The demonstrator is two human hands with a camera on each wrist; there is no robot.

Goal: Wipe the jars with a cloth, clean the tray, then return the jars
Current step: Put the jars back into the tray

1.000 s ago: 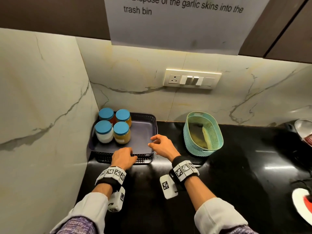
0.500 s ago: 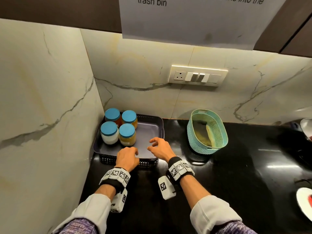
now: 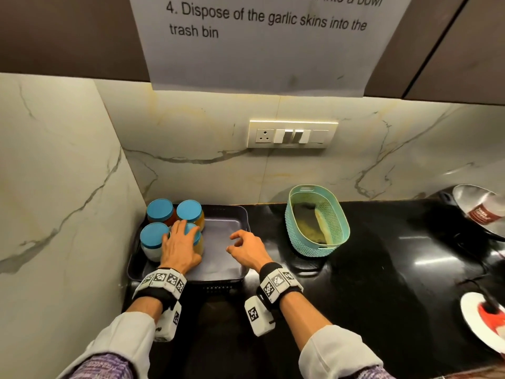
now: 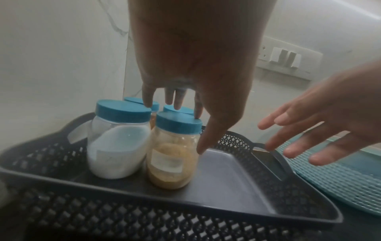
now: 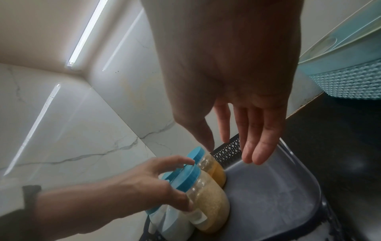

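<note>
A dark grey tray [image 3: 218,231] sits in the counter's left corner with four blue-lidded jars at its left end. My left hand [image 3: 180,247] is over the front right jar [image 4: 171,161], which holds tan grains. Its fingers arch over the lid and its thumb lies against the jar's side. The front left jar [image 4: 115,146] holds white powder. The two back jars [image 3: 189,211] stand behind them. My right hand [image 3: 246,250] hovers over the tray's bare right half, fingers relaxed and holding nothing. Folded cloths [image 3: 322,222] lie in a teal basket [image 3: 341,228].
The marble side wall [image 3: 68,187] stands close against the tray's left side. A metal pan [image 3: 470,214] with a bottle in it is at the far right. A white plate [image 3: 475,321] with something red lies near the right edge. Black counter [image 3: 382,269] stretches between.
My left hand has left the tray's front rim and moved forward onto the front right jar. My right hand has moved slightly farther over the tray. The head view has come closer.
</note>
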